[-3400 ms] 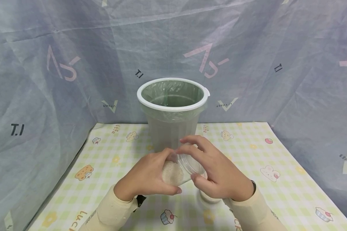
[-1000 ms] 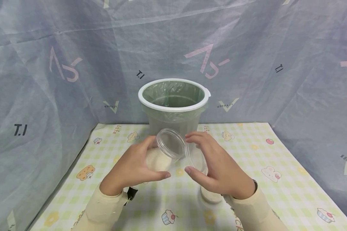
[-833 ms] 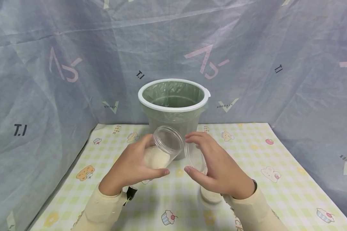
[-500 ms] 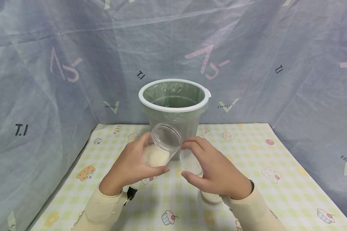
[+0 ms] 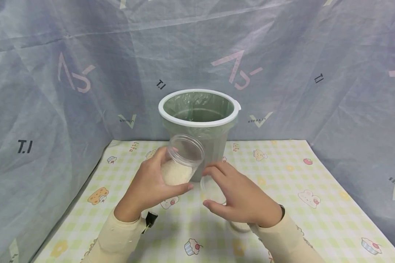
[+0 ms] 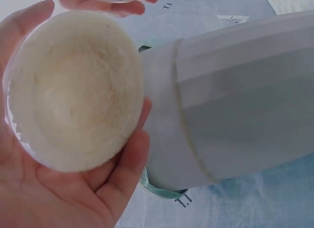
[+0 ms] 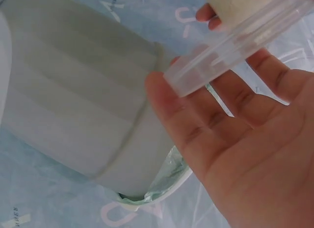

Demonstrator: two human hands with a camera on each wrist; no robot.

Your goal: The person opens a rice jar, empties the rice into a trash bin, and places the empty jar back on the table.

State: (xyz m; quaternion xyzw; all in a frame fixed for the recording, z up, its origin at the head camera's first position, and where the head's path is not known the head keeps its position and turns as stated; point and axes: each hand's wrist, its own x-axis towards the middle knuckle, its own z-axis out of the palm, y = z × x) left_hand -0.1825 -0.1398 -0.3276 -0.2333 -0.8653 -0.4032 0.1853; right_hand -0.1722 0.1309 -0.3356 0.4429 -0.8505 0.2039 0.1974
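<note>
My left hand (image 5: 149, 186) grips a clear plastic jar (image 5: 185, 151) around its side, tilted with the uncovered mouth up and to the right. White grainy contents that look like rice (image 5: 176, 172) fill its lower part; the left wrist view shows this pale mass through the jar's bottom (image 6: 76, 90). To its right, my right hand (image 5: 245, 193) holds a clear round lid (image 5: 213, 190) by its edge between fingers and thumb. The lid (image 7: 235, 46) is apart from the jar. Under my right wrist, a round container with pale contents (image 5: 240, 226) stands on the table, mostly hidden.
Behind the hands stands a grey waste bin (image 5: 214, 146) with a white rim and a green bag liner (image 5: 200, 106). A green checked cloth (image 5: 316, 223) with printed figures covers the table. Grey-blue fabric (image 5: 283, 54) hangs at the back and sides.
The lid, earlier against the jar's mouth, has come away from it. My left hand has shifted left and up with the jar; lately my right hand has moved slightly left and down with the lid.
</note>
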